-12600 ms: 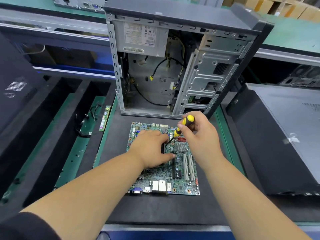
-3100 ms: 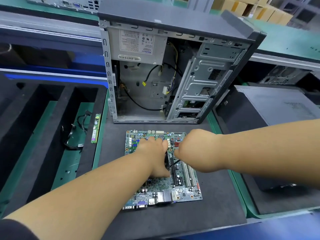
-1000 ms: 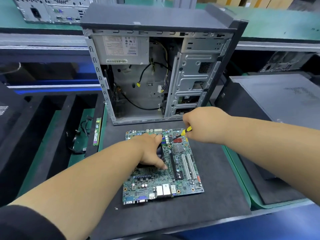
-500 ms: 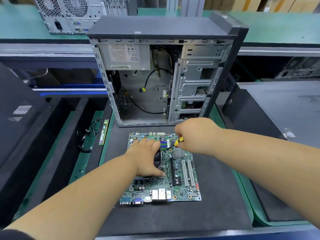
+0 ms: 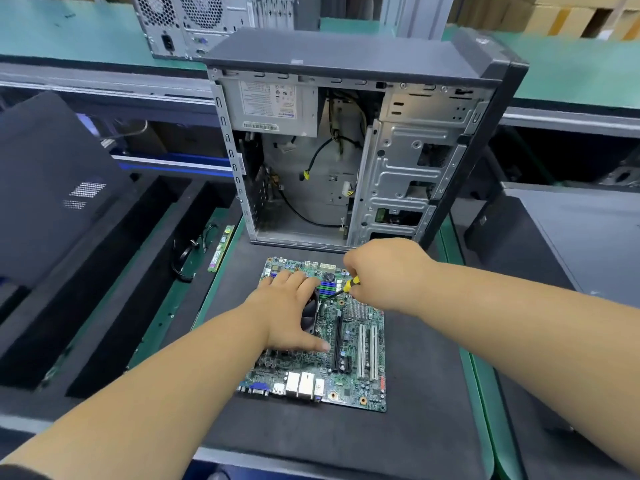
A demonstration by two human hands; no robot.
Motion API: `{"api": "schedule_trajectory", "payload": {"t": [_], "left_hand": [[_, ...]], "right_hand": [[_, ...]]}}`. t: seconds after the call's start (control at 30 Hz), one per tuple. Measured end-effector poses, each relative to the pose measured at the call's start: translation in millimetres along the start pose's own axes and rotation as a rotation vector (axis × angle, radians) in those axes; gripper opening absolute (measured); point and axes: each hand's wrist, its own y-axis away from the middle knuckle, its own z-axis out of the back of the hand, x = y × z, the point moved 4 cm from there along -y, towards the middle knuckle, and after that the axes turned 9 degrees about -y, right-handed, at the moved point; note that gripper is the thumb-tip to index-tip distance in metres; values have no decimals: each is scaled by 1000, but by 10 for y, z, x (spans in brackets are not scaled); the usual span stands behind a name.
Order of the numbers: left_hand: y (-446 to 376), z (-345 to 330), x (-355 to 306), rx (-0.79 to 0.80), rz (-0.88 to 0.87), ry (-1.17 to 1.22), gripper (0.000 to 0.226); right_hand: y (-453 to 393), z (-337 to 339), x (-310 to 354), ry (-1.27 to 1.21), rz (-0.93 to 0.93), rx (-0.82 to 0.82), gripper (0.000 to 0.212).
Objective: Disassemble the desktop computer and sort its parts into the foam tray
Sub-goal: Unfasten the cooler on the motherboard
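Head view. Motherboard (image 5: 349,344) lies flat on a dark mat (image 5: 408,427), component side up, rear port block toward the person, just in front of the open tower case (image 5: 363,150).

Left hand (image 5: 291,313): laid palm-down over the black cooler fan (image 5: 310,315) on the board's left half. Fingers reach forward past the fan's far edge, thumb stretched out along the board surface toward the long black slot. Fingers look only lightly bent; whether they wrap the fan's far edge cannot be told. Most of the fan is hidden under the palm.

Right hand (image 5: 384,271): closed in a fist around a screwdriver (image 5: 341,291) with a yellow-and-black handle. Only a short piece of handle and the dark shaft show below the fist. The shaft slants down and left, its tip at the fan's right edge near the blue connectors; the exact contact point is too small to make out.

Case stands upright with its side panel off, power supply (image 5: 273,105) in the upper left corner, loose cables hanging in the cavity, drive cage on the right.

Foam tray (image 5: 114,271) sits left of the mat, black with long channels. One channel holds a memory stick (image 5: 221,247) on edge and a coiled black cable (image 5: 187,254) beside it.

Dark panels lie at far left (image 5: 52,188) and far right (image 5: 581,237). A second tower (image 5: 207,22) stands on the green bench behind.
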Motion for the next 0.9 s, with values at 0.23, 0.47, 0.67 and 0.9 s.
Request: {"api": "schedule_trajectory", "payload": {"t": [0.23, 0.47, 0.67, 0.9], "left_hand": [[22, 43, 8, 16, 2, 26, 117], [-2, 90, 22, 43, -27, -44, 113], [-33, 101, 109, 0, -81, -46, 119], [-105, 84, 104, 73, -162, -49, 104]], "right_hand": [[-74, 67, 51, 36, 55, -10, 7], [-264, 162, 190, 56, 70, 30, 28], [-372, 217, 262, 177, 6, 260, 31], [-551, 261, 295, 139, -152, 623, 23]]}}
